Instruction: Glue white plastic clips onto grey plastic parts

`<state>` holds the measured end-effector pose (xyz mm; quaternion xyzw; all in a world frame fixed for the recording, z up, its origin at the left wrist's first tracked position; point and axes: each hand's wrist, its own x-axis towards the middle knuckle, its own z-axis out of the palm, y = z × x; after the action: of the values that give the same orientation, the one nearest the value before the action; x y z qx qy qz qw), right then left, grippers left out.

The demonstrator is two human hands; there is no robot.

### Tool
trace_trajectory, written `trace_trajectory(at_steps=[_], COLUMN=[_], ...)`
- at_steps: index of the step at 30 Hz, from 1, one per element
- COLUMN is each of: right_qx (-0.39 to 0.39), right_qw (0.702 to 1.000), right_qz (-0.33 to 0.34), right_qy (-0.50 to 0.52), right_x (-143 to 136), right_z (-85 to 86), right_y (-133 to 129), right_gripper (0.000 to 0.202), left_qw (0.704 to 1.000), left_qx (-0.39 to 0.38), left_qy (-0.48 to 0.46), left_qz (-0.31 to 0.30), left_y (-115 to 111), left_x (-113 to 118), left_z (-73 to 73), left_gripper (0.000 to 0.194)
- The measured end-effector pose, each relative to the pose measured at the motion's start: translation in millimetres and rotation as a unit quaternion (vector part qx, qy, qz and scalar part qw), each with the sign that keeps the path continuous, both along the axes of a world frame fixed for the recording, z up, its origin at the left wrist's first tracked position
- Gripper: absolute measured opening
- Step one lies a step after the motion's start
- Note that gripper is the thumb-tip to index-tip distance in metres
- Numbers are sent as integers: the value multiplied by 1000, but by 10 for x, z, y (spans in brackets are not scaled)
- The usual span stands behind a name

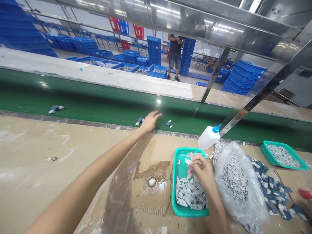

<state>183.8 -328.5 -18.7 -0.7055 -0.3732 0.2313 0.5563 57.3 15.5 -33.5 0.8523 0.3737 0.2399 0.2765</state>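
Observation:
My left hand (149, 122) reaches over the green conveyor belt (109, 109), fingers stretched and apart, holding nothing I can see. Beside its wrist lies a small dark-blue and white piece (139, 121); a similar piece (168, 123) lies just right of the fingers. My right hand (201, 168) is closed in a pinch on a small pale-grey flat piece (188, 161), above a teal plastic basket (174, 188). Many loose pale-grey pieces (190, 195) lie in that basket, heaped towards its near end.
A white squeeze bottle (208, 138) with a blue cap stands behind the basket. To the right are a clear plastic bag (235, 178) of grey pieces, blue-white pieces (273, 188) and another teal basket (268, 156). A metal post (255, 104) slants overhead. A person (175, 52) stands beyond.

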Motion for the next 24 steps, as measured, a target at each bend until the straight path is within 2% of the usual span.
trace_trajectory(at_steps=[3,6,8,11,15,18,21,22,24], right_qx=[-26,-54,-59,-49,-54,-46,-55,-63,-73], right_qw=[989,965,954,952,968,977,990,992,987], right_qz=[60,78,77,80,106,113,105,106,115], right_qy=[135,243,285,291,222,174,75,24,-89], right_x=[-82,-157,-196,-248,-393,-595,-821,-887,-988], right_z=[59,108,135,185,244,205,94,54,-13], right_y=[-78,-151,-184,-185,-85,27,106,119,127], right_gripper=[34,41,38,35,34,36,35,33,26], left_qw=[993,988,989,991,973,932,877,850,775], left_qx=[-21,-51,-68,-92,-178,-294,-400,-441,-531], left_qy=[17,20,4,-51,-145,-213,-265,-286,-342], left_qz=[-115,-145,-133,-84,-7,9,9,10,7], left_y=[-17,13,40,47,-119,-462,-962,-1134,-1435], left_x=[243,339,296,136,-141,-410,-736,-842,-1025], left_z=[-3,-11,-9,9,28,12,-11,-13,-8], left_gripper=[60,47,34,21,31,40,46,45,40])
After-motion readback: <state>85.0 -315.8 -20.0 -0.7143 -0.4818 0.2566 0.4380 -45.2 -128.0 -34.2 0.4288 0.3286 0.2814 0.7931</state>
